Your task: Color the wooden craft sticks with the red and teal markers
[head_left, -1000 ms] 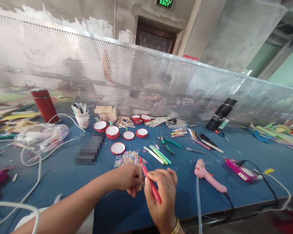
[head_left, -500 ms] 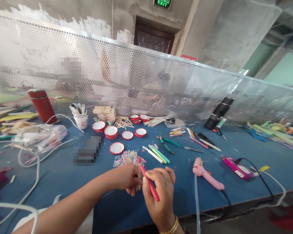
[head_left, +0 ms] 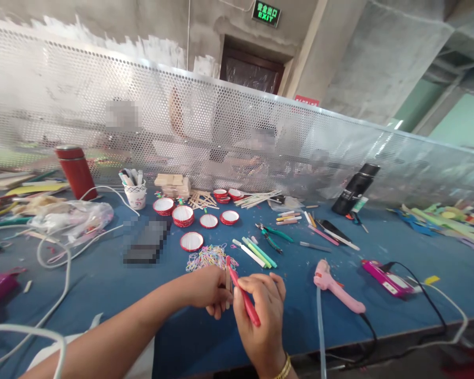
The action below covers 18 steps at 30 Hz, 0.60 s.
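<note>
My left hand (head_left: 211, 289) is closed on a narrow wooden craft stick (head_left: 228, 280), held upright over the front of the table. In my right hand (head_left: 264, 310) is a red marker pen (head_left: 248, 301), gripped like a writing tool. The pen slants up and left, its far end at the top of the stick; whether it touches cannot be made out. Just beyond my hands lies a heap of small coloured rubber bands (head_left: 207, 258). White, green and teal markers (head_left: 258, 251) rest to the right of that heap, and a red-rimmed white disc (head_left: 191, 241) lies behind it.
Several stacked red-rimmed discs (head_left: 183, 215), wooden sticks (head_left: 203, 199) and a cup of markers (head_left: 135, 196) stand farther back. Pliers (head_left: 269, 239) lie beyond the markers. A pink glue gun (head_left: 342, 295) with cords is at right, a blurred dark slab (head_left: 147, 241) at left. Perforated metal panel (head_left: 205, 126) behind.
The whole scene sits slightly lower and farther right in the view. Both hands keep the same hold on the stick and the pen.
</note>
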Each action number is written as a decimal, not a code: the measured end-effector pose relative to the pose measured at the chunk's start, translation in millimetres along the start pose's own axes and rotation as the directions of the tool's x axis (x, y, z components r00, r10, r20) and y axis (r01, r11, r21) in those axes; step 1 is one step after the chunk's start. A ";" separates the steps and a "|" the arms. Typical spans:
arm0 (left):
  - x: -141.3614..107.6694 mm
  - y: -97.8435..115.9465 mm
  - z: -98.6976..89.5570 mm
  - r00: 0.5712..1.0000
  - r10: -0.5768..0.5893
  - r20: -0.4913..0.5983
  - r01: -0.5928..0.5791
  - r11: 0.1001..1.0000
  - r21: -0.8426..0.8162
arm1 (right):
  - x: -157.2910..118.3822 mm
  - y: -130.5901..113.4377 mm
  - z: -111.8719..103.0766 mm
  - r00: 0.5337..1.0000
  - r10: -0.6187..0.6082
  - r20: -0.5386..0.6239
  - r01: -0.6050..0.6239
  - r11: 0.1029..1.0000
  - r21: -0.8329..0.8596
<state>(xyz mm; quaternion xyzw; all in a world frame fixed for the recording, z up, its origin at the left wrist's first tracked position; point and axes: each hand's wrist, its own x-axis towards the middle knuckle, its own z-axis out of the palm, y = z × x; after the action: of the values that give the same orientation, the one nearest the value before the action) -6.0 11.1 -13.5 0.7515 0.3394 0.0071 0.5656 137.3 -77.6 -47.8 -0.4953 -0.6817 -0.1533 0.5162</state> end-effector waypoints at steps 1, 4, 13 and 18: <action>0.3 -0.3 0.0 1.000 -0.002 -0.003 0.002 1.000 -0.004 | 0.0 0.1 -0.1 1.000 0.005 -0.008 -0.005 1.000 -0.008; 0.4 -0.3 0.1 1.000 -0.015 -0.021 0.015 1.000 -0.015 | -0.2 0.2 -1.1 0.999 0.020 -0.040 -0.021 1.000 -0.021; 0.1 2.2 1.5 1.000 -0.008 -0.018 0.008 1.000 0.000 | 0.1 0.1 -1.5 1.000 -0.003 0.009 0.003 1.000 0.010; -0.4 0.4 2.6 0.999 -0.019 -0.033 0.019 1.000 -0.015 | 0.4 0.8 -1.0 0.998 0.005 -0.061 -0.006 1.000 -0.010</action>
<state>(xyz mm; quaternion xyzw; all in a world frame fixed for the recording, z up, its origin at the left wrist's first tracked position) -5.1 8.6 -13.9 0.7438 0.3558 0.0168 0.5656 138.5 -77.8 -47.3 -0.4951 -0.6633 -0.1705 0.5346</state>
